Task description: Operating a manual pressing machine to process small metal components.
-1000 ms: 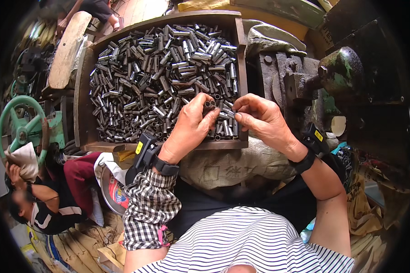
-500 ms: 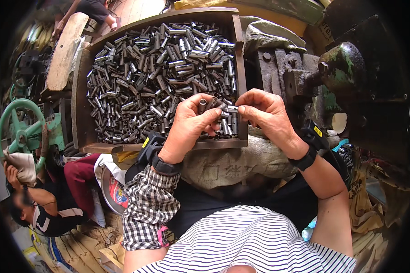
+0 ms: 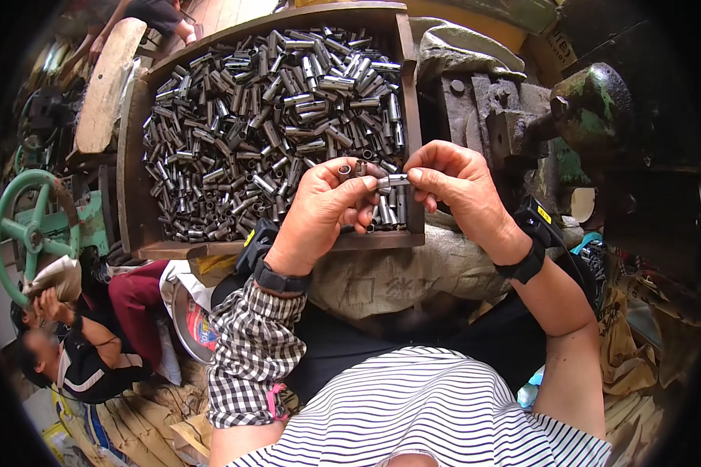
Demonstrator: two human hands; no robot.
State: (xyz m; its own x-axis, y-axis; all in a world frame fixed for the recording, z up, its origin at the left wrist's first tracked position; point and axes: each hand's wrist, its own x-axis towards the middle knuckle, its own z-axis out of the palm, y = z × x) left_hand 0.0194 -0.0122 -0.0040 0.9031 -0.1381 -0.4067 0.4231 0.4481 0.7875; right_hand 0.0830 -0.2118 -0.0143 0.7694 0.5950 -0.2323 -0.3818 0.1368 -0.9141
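We see both hands raised just above the near right corner of the tray (image 3: 132, 194), a dark wooden box heaped with short metal tubes (image 3: 265, 117).

The left hand (image 3: 323, 214) is curled nearly shut. Its thumb and fingertips (image 3: 366, 170) pinch a few small tubes upright, their round open ends facing us. How many it holds we cannot quite tell; two or three seem likely.

The right hand (image 3: 459, 187) is also closed, its thumb and forefinger pinching one tube (image 3: 393, 180) that lies level, its far end touching the left hand's fingertips. The other fingers of this hand are folded loosely under the palm.

Both wrists carry dark bands, each with a small black unit marked in yellow; the left forearm wears a checked sleeve (image 3: 253, 350).

Right of the tray stands a heavy, rusted iron machine (image 3: 514, 117) with green paint showing. Left of the tray we see a green handwheel (image 3: 31, 229). Below that wheel, well apart from the tray, another person (image 3: 78, 350) crouches, holding a pale cloth near the wheel's rim.
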